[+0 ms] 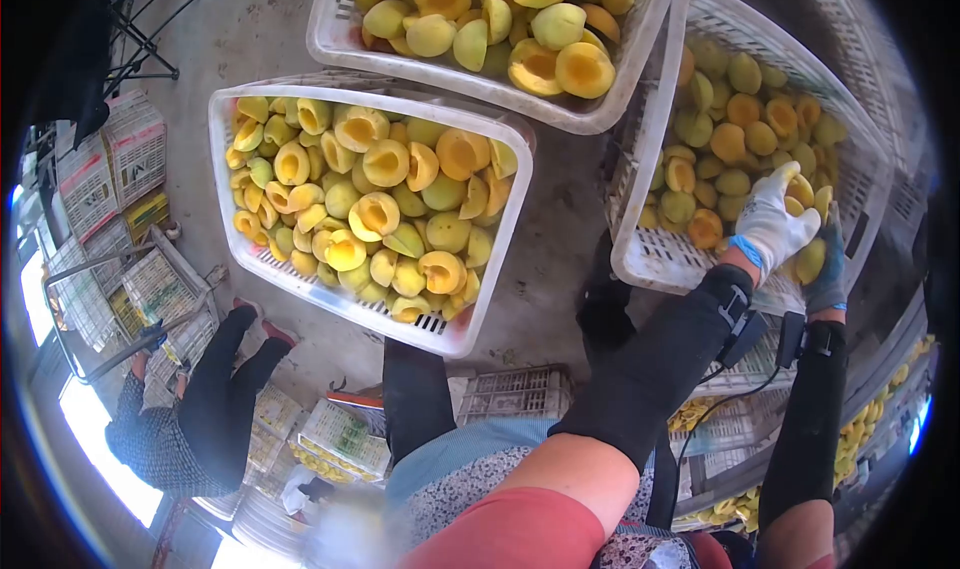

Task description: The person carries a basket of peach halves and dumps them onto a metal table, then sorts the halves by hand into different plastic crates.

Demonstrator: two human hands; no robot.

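White-gloved left hand (pixel 780 221) curls round yellow-green fruit pieces (pixel 799 191) at the white plastic crate's (pixel 645 259) near right corner; beside it, the blue-gloved right hand (pixel 827 284) cups a greenish-yellow fruit piece (pixel 810 261), fingers partly hidden.

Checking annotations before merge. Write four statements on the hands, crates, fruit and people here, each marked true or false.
1. Both hands are bare. False: the left hand wears a white glove, the right hand a bluish one.
2. Both hands are at the right-hand crate. True.
3. The left large crate holds only whole fruit. False: the left large crate holds many cut peach halves.
4. Another person is at the left. True.
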